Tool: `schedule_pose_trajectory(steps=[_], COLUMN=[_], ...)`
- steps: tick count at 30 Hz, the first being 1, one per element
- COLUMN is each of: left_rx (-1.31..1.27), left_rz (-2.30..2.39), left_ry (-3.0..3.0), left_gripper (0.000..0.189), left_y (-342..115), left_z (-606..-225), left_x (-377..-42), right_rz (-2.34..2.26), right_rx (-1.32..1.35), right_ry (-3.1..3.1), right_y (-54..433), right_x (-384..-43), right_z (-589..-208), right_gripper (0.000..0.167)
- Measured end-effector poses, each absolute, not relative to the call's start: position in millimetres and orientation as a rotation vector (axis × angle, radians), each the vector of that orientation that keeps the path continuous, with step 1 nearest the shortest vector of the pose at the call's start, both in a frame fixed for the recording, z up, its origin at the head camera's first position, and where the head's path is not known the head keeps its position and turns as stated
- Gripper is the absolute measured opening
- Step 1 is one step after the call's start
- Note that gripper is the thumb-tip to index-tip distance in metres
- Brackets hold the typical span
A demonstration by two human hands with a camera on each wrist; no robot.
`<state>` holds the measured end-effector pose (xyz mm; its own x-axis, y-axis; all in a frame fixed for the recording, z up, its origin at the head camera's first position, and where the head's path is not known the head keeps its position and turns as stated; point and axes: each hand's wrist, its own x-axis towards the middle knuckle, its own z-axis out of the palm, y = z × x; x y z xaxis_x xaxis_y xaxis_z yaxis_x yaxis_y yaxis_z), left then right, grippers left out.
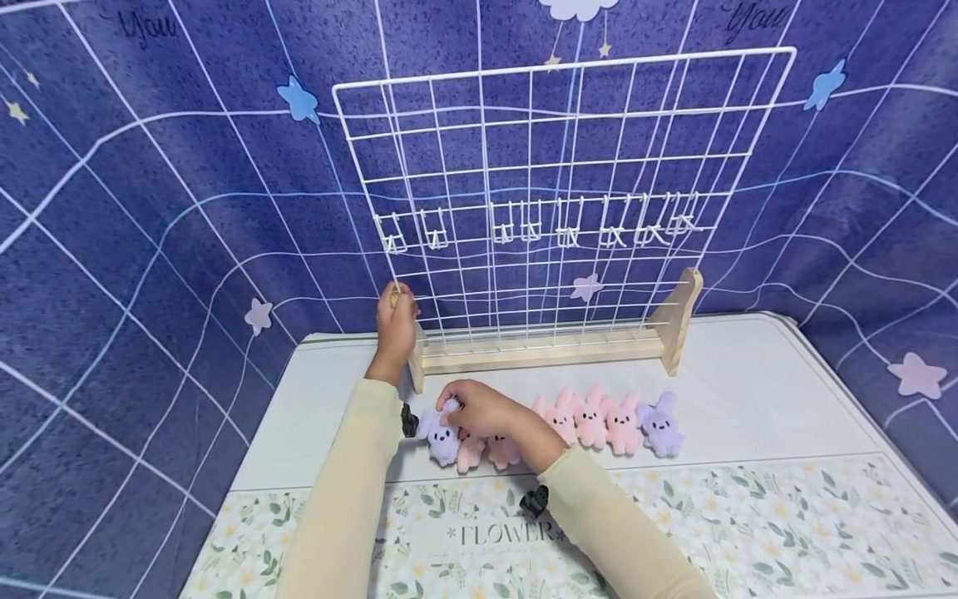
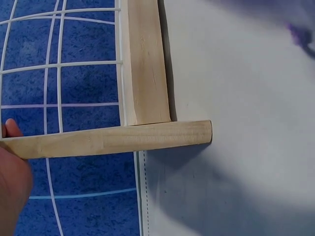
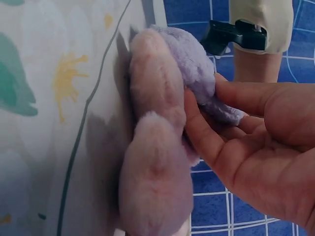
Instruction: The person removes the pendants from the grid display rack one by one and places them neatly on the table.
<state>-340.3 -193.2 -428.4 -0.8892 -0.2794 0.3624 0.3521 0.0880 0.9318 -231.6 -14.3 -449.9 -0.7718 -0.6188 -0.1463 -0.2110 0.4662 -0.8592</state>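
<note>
My left hand (image 1: 397, 323) grips the top of the left wooden upright (image 2: 103, 141) of a stand. That stand holds a white wire grid (image 1: 561, 68). In the left wrist view a thumb and fingertip show around the upright's end. With its thumb and fingers, my right hand (image 1: 482, 409) pinches a purple plush bunny (image 1: 443, 448) by the ears, at the left end of a row. Pink plush bunnies (image 3: 155, 179) lie right beside it, partly under my right hand in the head view. The purple plush (image 3: 189, 56) touches the nearest pink one.
Several white wire hooks (image 1: 503, 235) hang across the grid. More pink bunnies (image 1: 591, 424) and another purple bunny (image 1: 661, 428) continue the row rightward. The right wooden upright (image 1: 681, 324) stands near the blue patterned curtain (image 1: 187, 249). A floral mat (image 1: 748, 532) covers the table's front.
</note>
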Motion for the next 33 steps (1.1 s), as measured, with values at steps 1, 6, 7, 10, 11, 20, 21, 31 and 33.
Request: schedule_pose_trajectory(steps=[1,6,7,10,11,20,21,31,33], left_rx=[-0.07,-0.103,-0.115,-0.161,-0.164,-0.145,-0.148,-0.134,-0.126], left_rz=[-1.851,-1.888,-1.905,-1.948,-1.949,-1.939,-1.939,-1.957,-1.959], left_ry=[-1.921,-1.884,-1.876,-1.852,-1.857,-1.841,-1.834,-1.825,-1.817], left_gripper=[0.016,0.02,0.019,0.02,0.019,0.019,0.02,0.02,0.02], left_y=[-192.8,-190.2,-188.6,-184.5,-183.5,-180.7,-180.8,-183.0,-184.0], left_z=[-428.5,-429.6,-426.2,-415.3,-411.6,-404.5,-404.6,-407.5,-408.4], left_x=[-340.6,-343.3,-340.4,-329.6,-326.1,-322.0,-322.5,-319.4,-319.1], right_rz=[-1.237,-1.239,-1.235,-1.227,-1.227,-1.226,-1.225,-1.246,-1.25], right_rx=[-0.691,-0.665,-0.661,-0.654,-0.655,-0.669,-0.677,-0.638,-0.623], right_ry=[2.287,2.322,2.339,2.388,2.403,2.537,2.551,2.557,2.572], right_y=[-14.5,-14.2,-13.9,-13.9,-14.0,-16.3,-16.4,-0.1,6.5], right_x=[-231.1,-229.7,-229.8,-230.8,-231.1,-228.5,-228.5,-223.3,-222.8], right_z=[-450.1,-451.9,-452.5,-455.4,-456.9,-455.8,-455.2,-441.7,-434.1], right_gripper=[0.015,0.031,0.033,0.036,0.037,0.046,0.047,0.06,0.057])
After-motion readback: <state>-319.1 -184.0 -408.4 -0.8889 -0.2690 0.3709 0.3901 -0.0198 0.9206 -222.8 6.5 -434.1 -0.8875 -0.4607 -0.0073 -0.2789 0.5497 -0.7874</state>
